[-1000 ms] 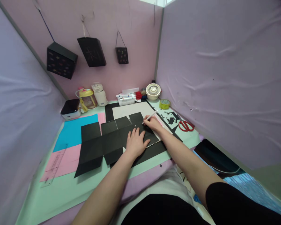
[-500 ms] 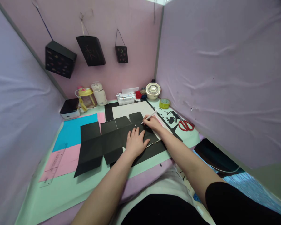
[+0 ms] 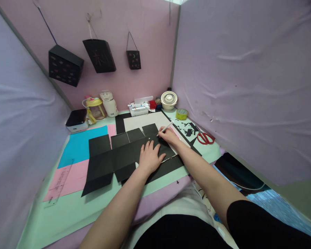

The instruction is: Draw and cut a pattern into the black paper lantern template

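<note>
Lightly pinched in the right hand (image 3: 167, 135), a white pen (image 3: 167, 127) slants down to the right part of a cut black card (image 3: 124, 154); whether its tip touches is too small to tell. The left hand (image 3: 150, 157), fingers spread and gripping nothing, presses the card, whose long axis runs leftward from both hands. Its fingertips lie nearer than the pen to a small white mark (image 3: 149, 138). Beyond the hands, a box (image 3: 139, 111) holds pens (image 3: 138, 105); farther left stands a yellow-lidded jar (image 3: 95, 112), contents unclear.
</note>
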Tool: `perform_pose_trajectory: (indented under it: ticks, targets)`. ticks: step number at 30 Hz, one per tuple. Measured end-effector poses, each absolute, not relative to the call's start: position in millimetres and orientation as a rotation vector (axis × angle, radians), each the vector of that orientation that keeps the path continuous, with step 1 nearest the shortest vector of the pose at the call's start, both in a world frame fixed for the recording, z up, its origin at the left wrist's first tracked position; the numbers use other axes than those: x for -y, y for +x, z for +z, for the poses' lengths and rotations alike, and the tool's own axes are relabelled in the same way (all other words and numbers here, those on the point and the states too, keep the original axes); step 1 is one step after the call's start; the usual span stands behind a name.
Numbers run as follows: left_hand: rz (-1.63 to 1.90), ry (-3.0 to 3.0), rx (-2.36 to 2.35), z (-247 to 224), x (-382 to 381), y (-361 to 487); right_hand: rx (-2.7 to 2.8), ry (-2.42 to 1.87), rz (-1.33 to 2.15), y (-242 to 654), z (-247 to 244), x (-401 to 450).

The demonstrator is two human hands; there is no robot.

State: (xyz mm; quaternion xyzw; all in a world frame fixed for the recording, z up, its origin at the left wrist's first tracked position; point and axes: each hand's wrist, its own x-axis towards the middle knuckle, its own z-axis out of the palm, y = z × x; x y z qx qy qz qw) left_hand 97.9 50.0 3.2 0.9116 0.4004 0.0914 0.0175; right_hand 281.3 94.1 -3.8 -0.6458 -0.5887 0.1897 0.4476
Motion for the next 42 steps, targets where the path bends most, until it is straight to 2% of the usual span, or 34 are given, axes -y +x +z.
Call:
perform_pose_trajectory:
  ticks: [27,42]
  targets:
    - [0.281,2.826,-1.246,2.4,-50.4,97.7,1.477,-1.521,0.596,279.7,1.9,-88.8]
    - [0.277,2.839,-1.241,2.2,-50.4,97.2,1.428,-1.613,0.441,280.4,0.1,-92.5]
